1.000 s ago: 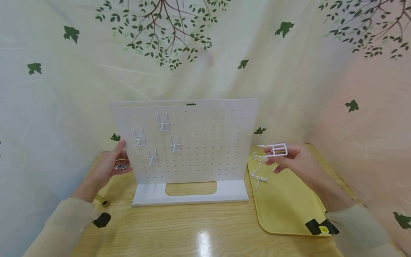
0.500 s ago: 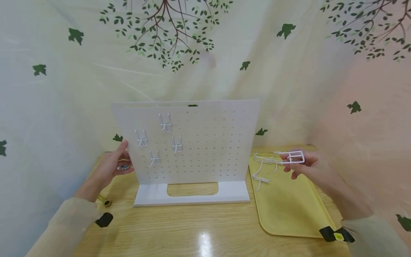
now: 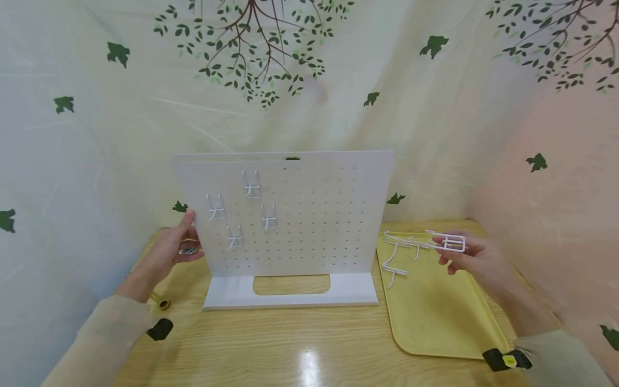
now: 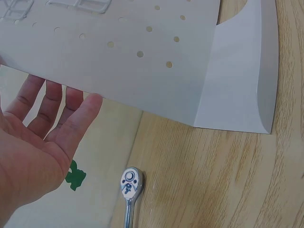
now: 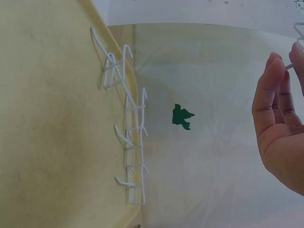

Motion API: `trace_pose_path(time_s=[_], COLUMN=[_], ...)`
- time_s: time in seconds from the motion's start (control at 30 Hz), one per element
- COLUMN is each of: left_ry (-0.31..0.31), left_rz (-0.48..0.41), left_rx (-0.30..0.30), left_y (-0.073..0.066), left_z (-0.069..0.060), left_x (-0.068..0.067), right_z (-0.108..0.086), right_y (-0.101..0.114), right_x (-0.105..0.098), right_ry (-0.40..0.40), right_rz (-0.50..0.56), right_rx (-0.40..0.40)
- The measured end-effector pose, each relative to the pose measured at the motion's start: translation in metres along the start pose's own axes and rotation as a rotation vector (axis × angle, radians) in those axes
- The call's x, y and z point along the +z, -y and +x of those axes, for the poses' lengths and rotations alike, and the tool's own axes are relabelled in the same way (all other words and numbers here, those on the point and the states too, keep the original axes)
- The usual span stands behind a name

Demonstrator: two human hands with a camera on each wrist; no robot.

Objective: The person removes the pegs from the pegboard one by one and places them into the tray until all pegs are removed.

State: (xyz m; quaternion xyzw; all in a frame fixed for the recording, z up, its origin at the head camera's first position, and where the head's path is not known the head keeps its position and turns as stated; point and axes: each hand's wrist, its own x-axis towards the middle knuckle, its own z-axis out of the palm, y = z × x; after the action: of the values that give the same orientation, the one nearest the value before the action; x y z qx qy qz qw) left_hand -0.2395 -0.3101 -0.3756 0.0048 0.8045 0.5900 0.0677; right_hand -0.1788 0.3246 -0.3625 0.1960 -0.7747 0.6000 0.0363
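Observation:
A white pegboard [image 3: 300,215] stands upright on its white base, with several white wire hooks [image 3: 251,185] on its left part. My left hand [image 3: 169,247] holds the board's left edge; in the left wrist view most fingertips are hidden behind it. Out to the right, my right hand [image 3: 471,255] pinches a white wire hook [image 3: 454,243] between thumb and fingers, above the yellow tray [image 3: 435,317]. In the right wrist view that hand is partly cut off. More wire hooks [image 5: 135,156] lie along the tray's edge, some overlapping.
A metal ratchet [image 4: 130,183] lies on the wooden table [image 3: 271,344] near my left hand. A brass-coloured piece with a round end [image 3: 163,304] is by my left forearm. A patterned curtain [image 3: 338,118] hangs close behind and at both sides.
My right hand has carried its hook rightward and slightly down, away from the board, over the tray. My left hand stays at the board's edge. The view has shifted slightly.

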Motion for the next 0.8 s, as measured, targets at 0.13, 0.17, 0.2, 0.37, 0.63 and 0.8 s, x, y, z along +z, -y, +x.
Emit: trace_pose_path(time_s=[0.13, 0.17, 0.2, 0.37, 0.63, 0.8], left_ry=[0.003, 0.001, 0.0, 0.0, 0.003, 0.005], left_rz=[-0.013, -0.014, -0.013, -0.013, -0.03, -0.039], left_rx=[-0.003, -0.003, -0.005, -0.007, 0.0, -0.001], left_y=[0.0, 0.0, 0.0, -0.001, -0.002, -0.001], left_z=[-0.001, -0.001, -0.002, -0.001, -0.002, -0.001], left_x=[0.0, 0.0, 0.0, 0.0, 0.0, 0.0], right_z=[0.002, 0.002, 0.003, 0.003, 0.0, -0.002], right_y=[-0.014, -0.018, -0.022, -0.035, -0.048, -0.055], right_x=[0.002, 0.002, 0.003, 0.004, 0.002, 0.0], right_ry=[-0.012, -0.017, -0.024, -0.044, 0.004, 0.028], right_rz=[-0.006, -0.012, -0.023, -0.038, 0.011, 0.07], right_rx=[0.06, 0.084, 0.109, 0.246, 0.375, 0.447])
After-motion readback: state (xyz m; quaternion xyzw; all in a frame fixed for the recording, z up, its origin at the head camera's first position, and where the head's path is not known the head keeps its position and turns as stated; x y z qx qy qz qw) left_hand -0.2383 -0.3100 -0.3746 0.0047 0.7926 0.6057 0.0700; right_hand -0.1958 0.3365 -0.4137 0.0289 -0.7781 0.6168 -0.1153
